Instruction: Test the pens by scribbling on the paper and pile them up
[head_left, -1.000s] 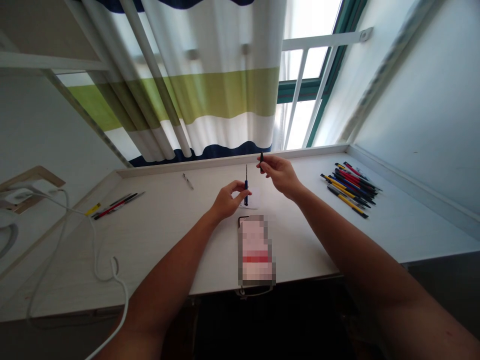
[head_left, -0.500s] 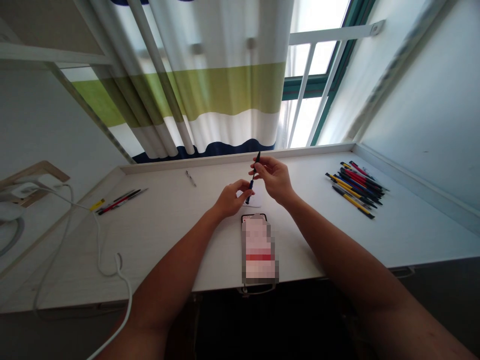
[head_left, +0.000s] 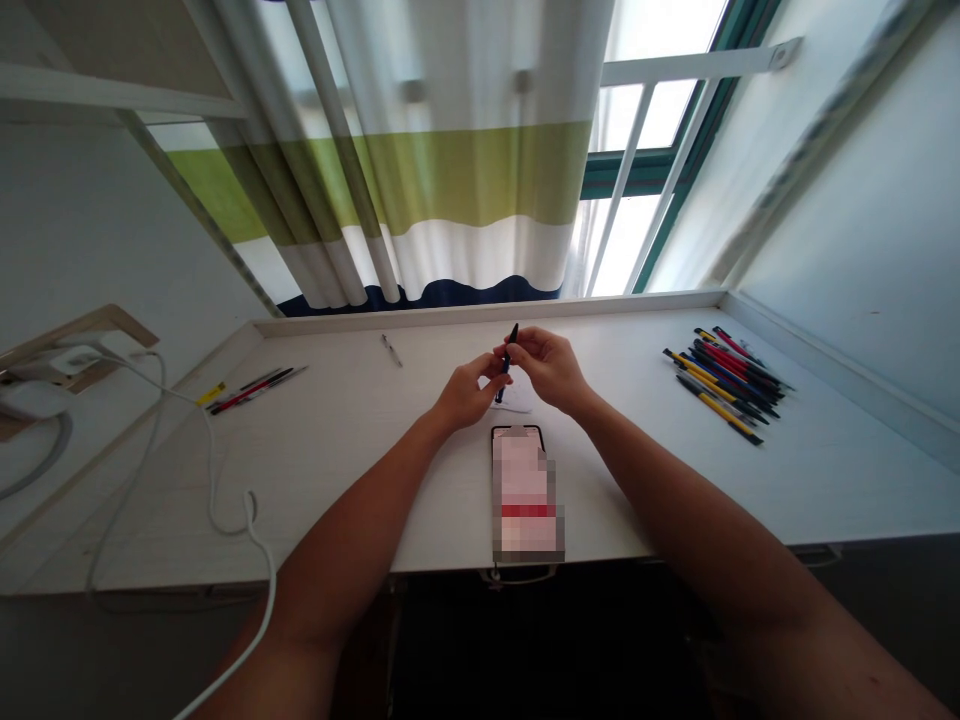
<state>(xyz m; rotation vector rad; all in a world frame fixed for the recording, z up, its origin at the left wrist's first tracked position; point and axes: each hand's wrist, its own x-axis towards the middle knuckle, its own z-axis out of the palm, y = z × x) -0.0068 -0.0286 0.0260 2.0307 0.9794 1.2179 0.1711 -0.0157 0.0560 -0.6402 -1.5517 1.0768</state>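
Near the middle of the white desk, a dark pen is held tilted between both hands. My left hand pinches its lower part, and my right hand grips the upper part with the tip pointing up. The two hands are very close together at the pen. A small white paper lies beneath them, partly hidden. Just nearer than the paper is a phone with a blurred pinkish screen.
A pile of pens lies on the right of the desk. A few pens lie at the left, and one pen lies behind my left hand. White cables run from a power outlet at the left.
My right hand has lowered toward my left, and the pen's two parts, apart before with a thin section showing between them, now sit together. The view has shifted slightly.
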